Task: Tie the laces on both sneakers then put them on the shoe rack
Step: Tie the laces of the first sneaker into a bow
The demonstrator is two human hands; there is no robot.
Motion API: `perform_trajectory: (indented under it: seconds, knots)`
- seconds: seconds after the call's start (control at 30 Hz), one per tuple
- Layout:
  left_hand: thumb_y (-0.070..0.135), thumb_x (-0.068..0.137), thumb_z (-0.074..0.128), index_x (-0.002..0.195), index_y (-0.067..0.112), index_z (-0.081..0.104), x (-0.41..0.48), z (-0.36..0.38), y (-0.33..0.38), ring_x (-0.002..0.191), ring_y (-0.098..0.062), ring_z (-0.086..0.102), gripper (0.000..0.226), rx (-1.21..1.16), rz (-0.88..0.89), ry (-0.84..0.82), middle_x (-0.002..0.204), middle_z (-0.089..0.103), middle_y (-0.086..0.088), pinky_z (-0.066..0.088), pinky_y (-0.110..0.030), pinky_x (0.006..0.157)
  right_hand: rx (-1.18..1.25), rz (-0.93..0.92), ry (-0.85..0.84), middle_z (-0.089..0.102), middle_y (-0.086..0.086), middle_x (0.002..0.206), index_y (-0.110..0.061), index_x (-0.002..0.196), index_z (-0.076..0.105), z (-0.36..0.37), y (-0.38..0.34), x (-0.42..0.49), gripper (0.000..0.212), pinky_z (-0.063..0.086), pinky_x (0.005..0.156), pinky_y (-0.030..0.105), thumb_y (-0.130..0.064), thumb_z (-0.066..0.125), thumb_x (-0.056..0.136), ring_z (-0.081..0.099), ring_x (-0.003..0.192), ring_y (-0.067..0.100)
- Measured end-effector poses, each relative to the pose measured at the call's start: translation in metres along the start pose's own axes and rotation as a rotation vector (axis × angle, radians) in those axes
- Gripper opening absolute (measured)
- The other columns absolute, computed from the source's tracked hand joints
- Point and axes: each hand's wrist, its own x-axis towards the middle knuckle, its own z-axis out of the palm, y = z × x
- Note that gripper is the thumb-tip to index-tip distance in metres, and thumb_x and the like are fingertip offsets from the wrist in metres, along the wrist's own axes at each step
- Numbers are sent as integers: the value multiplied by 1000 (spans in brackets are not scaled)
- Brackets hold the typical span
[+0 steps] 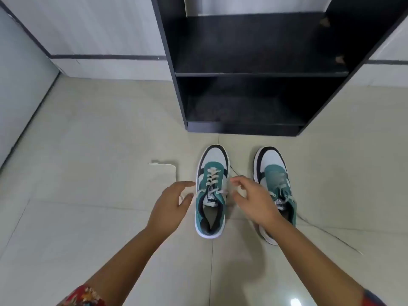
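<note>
Plainly both sneakers sit untied on the floor near the shoe rack (260,74); left hand (171,205) and right hand (254,200) flank the left sneaker (211,191), grips released, holding nothing; its loose lace (223,192) could slip; the right sneaker (276,191) trails a snaggable lace.

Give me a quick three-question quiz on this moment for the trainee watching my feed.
1. True or false: a sneaker already sits on the shoe rack.
2. Which sneaker do the left hand and right hand flank? A) left sneaker B) right sneaker
3. Fill in: the right sneaker's loose lace trails across the ____.

Key: 1. False, both shelves are bare. 2. A. 3. floor.
</note>
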Motion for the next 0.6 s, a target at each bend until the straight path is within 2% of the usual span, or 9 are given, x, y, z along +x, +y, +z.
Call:
perform_trajectory:
  seconds: [0.07, 0.13, 0.3, 0.37, 0.43, 0.47, 0.53, 0.6]
  knots:
    - [26, 92, 53, 124, 29, 53, 6, 6, -5, 114, -8, 49, 32, 46, 14, -41, 126, 56, 11, 37, -21, 94, -62, -42, -61, 61, -6, 123, -26, 129, 48, 5, 1, 6, 39, 46, 96, 36, -28, 54, 90, 55, 114, 14]
    - [26, 91, 54, 125, 27, 52, 13, 15, -11, 118, -13, 48, 33, 120, 38, -97, 130, 54, 7, 37, -24, 97, -127, -86, -110, 62, -5, 121, -29, 134, 41, 12, 0, 10, 47, 48, 95, 41, -30, 55, 89, 58, 109, 16]
    - [24, 92, 52, 99, 17, 61, 22, 24, -14, 114, -18, 51, 14, 165, 38, -15, 128, 56, 4, 35, -22, 91, -210, -62, -100, 68, -3, 93, -29, 135, 35, 20, 0, 16, 52, 52, 76, 38, -26, 56, 87, 64, 85, 18]
    - [23, 93, 48, 95, 19, 56, 21, 21, -10, 92, -19, 61, 9, 153, 23, 0, 111, 66, 1, 44, -28, 83, -143, -22, -136, 65, 3, 82, -28, 133, 37, 17, -4, 12, 50, 51, 73, 39, -26, 56, 87, 63, 77, 21]
    - [21, 93, 45, 92, 23, 48, 20, 16, -6, 64, -17, 59, 4, 134, 25, 13, 85, 72, -5, 46, -34, 73, -102, -4, -147, 60, 5, 73, -30, 130, 40, 6, -10, 7, 47, 49, 67, 37, -30, 57, 86, 60, 67, 19]
    - [22, 93, 46, 92, 23, 47, 19, 13, -4, 57, -14, 56, 2, 133, 30, 22, 76, 70, -4, 44, -34, 72, -107, -2, -148, 59, 3, 70, -32, 127, 41, -2, -13, 3, 46, 48, 64, 35, -34, 58, 85, 58, 64, 16]
    - [26, 92, 50, 94, 21, 51, 19, 6, 0, 56, -10, 53, 6, 143, 65, 76, 62, 61, 2, 40, -33, 74, -173, -17, -149, 57, -6, 72, -34, 124, 46, -22, -21, -6, 44, 46, 64, 34, -41, 59, 83, 55, 65, 11]
    - [30, 92, 52, 92, 20, 54, 18, -2, 4, 49, -12, 48, 10, 153, 90, 152, 49, 48, 5, 34, -26, 62, -329, -48, -114, 59, -8, 80, -34, 123, 48, -41, -31, -15, 43, 48, 69, 32, -45, 58, 84, 58, 75, 13]
